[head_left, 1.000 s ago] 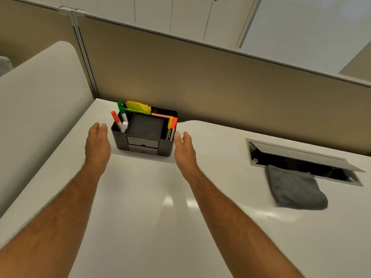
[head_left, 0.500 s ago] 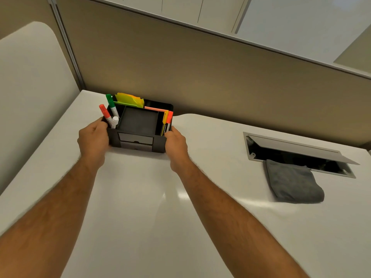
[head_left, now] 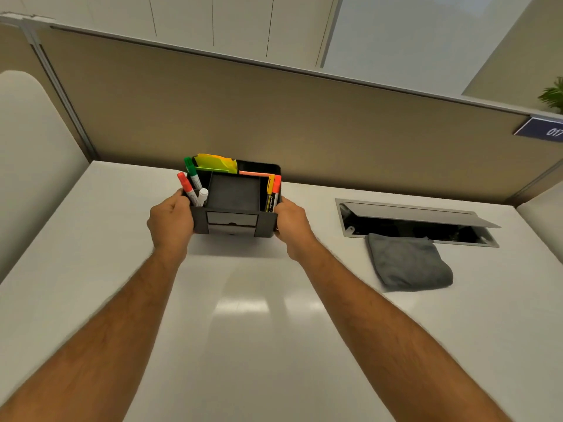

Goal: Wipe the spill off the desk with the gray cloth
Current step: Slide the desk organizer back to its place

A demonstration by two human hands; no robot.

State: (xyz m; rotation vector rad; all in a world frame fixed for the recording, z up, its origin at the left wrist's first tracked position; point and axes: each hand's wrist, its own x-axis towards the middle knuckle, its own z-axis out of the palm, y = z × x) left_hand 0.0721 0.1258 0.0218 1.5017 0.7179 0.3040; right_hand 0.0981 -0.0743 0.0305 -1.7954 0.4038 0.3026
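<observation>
A black desk organizer is gripped at both ends by the left hand and right hand; right of it, the folded gray cloth is seen lying rumpled on the white desk.

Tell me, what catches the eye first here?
Two bare arms reach to a black desk organizer at the back of the white desk, the left hand and right hand gripping its sides. Bright markers stick out of it. To the right, a folded gray cloth lies untouched.
</observation>
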